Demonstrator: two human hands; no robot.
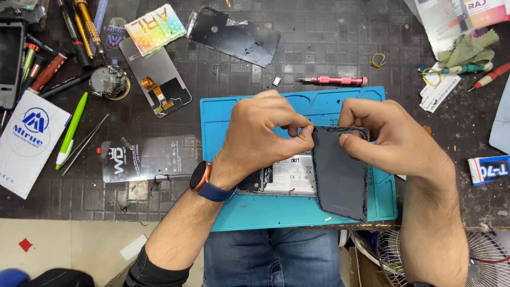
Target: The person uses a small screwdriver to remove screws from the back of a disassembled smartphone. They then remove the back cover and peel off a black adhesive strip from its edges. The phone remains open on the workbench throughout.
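While the phone [287, 178] lies opened face-down on the blue mat [255, 212], both hands meet over its upper edge, close together. The left hand [260, 133] pinches with thumb and forefinger at the top corner of the dark back cover [340, 175], and the right hand [382, 133] clamps the same top edge from the other side, fingers curled over the rim. The cover stands tilted up off the phone, so it seems held this way to keep it clear of the exposed battery and board beneath; its edges show ragged glue.

The mat sits at the near edge of the dark bench, likely to keep the work close to the body and small parts contained. Just beyond the mat lies a pink screwdriver [332, 81], within easy reach. Beyond the mat to the left lie a display panel [156, 77] with an orange flex and another black cover [234, 36]. Left of the mat rest tweezers [85, 144], a green pen [71, 130] and a white box [29, 143]. A watch sits on the left wrist.
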